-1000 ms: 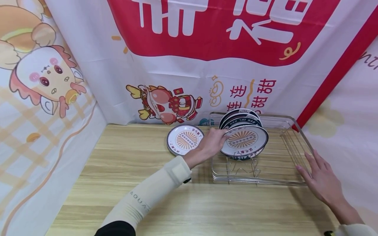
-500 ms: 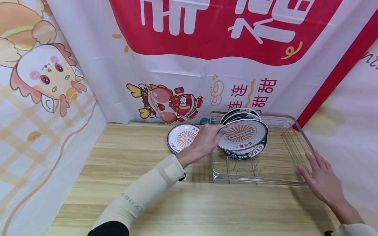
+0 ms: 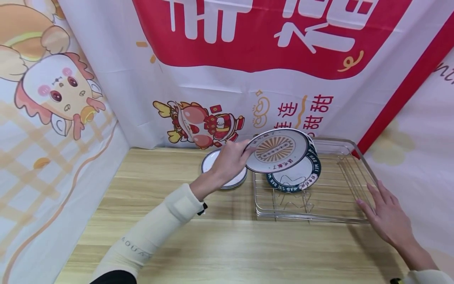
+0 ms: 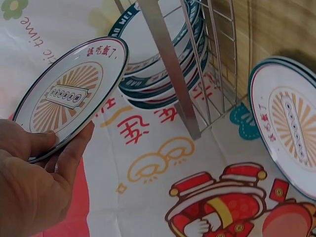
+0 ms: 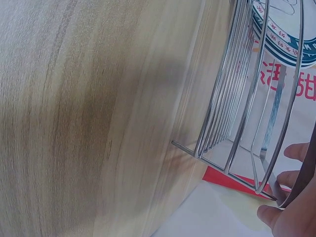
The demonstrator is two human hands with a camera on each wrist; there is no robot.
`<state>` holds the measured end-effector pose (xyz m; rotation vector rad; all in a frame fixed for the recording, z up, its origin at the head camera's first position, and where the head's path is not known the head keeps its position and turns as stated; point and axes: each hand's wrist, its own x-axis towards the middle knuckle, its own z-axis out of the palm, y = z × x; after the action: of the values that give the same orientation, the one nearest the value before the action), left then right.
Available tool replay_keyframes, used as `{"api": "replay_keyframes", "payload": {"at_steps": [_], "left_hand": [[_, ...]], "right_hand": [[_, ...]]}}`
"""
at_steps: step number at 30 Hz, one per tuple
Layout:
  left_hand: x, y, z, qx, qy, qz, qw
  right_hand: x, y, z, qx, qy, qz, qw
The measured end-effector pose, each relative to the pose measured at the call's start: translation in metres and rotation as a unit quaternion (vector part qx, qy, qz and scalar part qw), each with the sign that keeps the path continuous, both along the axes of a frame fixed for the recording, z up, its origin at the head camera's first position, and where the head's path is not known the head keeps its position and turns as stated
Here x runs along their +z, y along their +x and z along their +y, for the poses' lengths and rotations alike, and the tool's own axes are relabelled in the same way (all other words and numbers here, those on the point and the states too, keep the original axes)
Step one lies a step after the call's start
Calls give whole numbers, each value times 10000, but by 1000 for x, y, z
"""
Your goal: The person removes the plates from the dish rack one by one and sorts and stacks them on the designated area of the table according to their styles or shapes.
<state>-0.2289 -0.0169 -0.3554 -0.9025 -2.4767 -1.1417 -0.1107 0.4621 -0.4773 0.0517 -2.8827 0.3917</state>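
Note:
My left hand (image 3: 227, 161) pinches the left edge of a round white plate (image 3: 274, 152) with a dark rim and an orange sunburst. In the left wrist view the thumb lies on the plate's face and the fingers are beneath. It is tilted above the left part of a wire dish rack (image 3: 319, 218), where several green-rimmed plates (image 3: 298, 178) stand on edge. Beside the rack, partly hidden by the left hand, lies a small stack of matching sunburst plates (image 4: 286, 123). My right hand (image 3: 388, 217) holds the rack's right rim near its front corner.
The rack stands on a wood-grain table (image 3: 227, 248). Behind it hangs a white and red printed cloth (image 3: 198, 86). More printed cloth (image 3: 53, 165) covers the left side, and a pale one (image 3: 418, 157) closes the right.
My left hand has lifted the sunburst plate from the front of the rack and carried it left and up, uncovering a green-rimmed plate behind. The right hand stays on the rack.

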Motion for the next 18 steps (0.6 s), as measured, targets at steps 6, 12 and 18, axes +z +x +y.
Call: {"api": "replay_keyframes", "payload": {"at_steps": [6,12,18], "left_hand": [[9,1,-22,142,35,45,9999],[13,-1,-51,386,100,-102,9992],[8,-9,-79,891,-41,-388,9953]], "right_hand": [[-1,1,1,10,11,-6,10000],[-1,0,1,14,52,-47,10000],[0,0,2,6,48,-67,10000]]}}
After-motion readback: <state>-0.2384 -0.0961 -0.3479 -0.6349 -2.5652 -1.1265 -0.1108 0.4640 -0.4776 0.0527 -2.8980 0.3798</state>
